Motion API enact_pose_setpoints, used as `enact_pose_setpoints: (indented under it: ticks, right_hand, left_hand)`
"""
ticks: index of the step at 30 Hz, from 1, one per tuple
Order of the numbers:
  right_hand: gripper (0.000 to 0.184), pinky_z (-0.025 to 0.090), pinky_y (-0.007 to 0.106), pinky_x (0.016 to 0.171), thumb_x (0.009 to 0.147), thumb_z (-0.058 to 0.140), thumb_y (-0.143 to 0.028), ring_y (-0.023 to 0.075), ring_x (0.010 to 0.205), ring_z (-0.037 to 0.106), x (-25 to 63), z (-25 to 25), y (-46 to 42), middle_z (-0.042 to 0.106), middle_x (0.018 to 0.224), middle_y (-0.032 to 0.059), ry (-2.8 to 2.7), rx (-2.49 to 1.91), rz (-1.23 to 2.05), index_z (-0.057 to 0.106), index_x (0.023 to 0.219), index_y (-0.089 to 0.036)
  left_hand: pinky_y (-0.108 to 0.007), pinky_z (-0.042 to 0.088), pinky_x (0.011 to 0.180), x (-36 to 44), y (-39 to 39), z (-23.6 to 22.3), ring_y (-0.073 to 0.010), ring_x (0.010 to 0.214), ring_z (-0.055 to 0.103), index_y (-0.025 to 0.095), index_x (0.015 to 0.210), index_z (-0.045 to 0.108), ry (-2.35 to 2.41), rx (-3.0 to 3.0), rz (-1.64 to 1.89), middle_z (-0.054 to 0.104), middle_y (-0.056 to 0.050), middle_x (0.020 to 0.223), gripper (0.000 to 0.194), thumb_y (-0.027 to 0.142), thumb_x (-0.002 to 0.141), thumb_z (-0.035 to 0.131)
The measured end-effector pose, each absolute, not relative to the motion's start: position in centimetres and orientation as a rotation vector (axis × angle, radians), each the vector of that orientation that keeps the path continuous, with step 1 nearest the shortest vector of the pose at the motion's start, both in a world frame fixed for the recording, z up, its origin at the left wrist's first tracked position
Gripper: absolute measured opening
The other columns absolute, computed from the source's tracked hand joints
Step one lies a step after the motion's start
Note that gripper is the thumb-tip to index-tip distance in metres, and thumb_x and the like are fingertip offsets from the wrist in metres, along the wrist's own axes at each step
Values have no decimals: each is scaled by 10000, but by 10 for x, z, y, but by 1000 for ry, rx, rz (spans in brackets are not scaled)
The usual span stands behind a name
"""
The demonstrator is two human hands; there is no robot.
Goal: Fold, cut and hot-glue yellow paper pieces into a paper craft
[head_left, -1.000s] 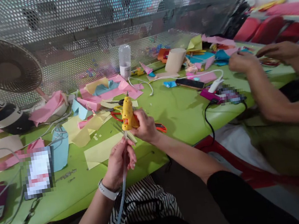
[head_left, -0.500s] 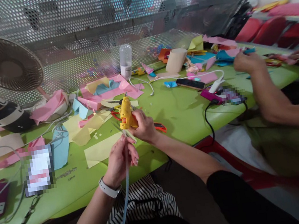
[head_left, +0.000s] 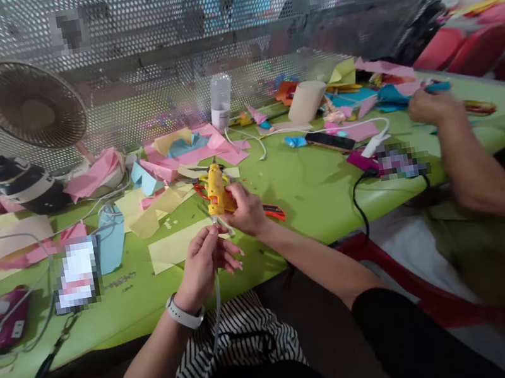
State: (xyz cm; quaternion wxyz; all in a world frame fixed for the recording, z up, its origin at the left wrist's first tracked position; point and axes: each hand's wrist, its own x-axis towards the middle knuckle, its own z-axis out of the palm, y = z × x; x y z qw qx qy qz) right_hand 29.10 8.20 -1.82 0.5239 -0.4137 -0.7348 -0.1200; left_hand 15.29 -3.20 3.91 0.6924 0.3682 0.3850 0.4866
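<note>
My right hand [head_left: 246,210] is wrapped round the handle of a yellow glue gun [head_left: 217,189], whose nozzle points away from me over the table. Just behind the gun, my left hand [head_left: 203,257] pinches a long, translucent glue stick [head_left: 217,293] between thumb and finger, the other fingers loosely spread. The stick's upper end is at the gun's rear; whether it sits inside I cannot tell. Its lower part hangs down toward my lap. Beside my right hand lies an orange box cutter [head_left: 274,212]. Under the gun is a pale yellow paper sheet [head_left: 166,251].
Coloured paper scraps [head_left: 142,216] cover the left and back of the green table [head_left: 312,205]. A fan [head_left: 33,105], a dark jug [head_left: 29,186] and a clear bottle [head_left: 221,101] stand along the mesh. At right, a co-worker's hand [head_left: 434,106] holds blue material.
The view has shifted slightly, so the table things appear further right. My left fingers have moved up the glue stick, closer to the gun's rear. My right hand keeps its grip.
</note>
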Motion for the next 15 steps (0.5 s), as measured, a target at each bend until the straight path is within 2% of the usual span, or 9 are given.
enact_pose_setpoints:
  ticks: [15]
  right_hand:
    - [377, 578, 330, 620, 836, 564, -321, 240, 831, 683, 298, -21, 78, 664, 999, 122, -1834, -903, -302, 546, 1187, -183]
  left_hand:
    - [-195, 435, 394, 142, -36, 34, -129, 384, 593, 155, 952, 579, 876, 935, 1060, 684, -25, 577, 450, 600, 893, 602]
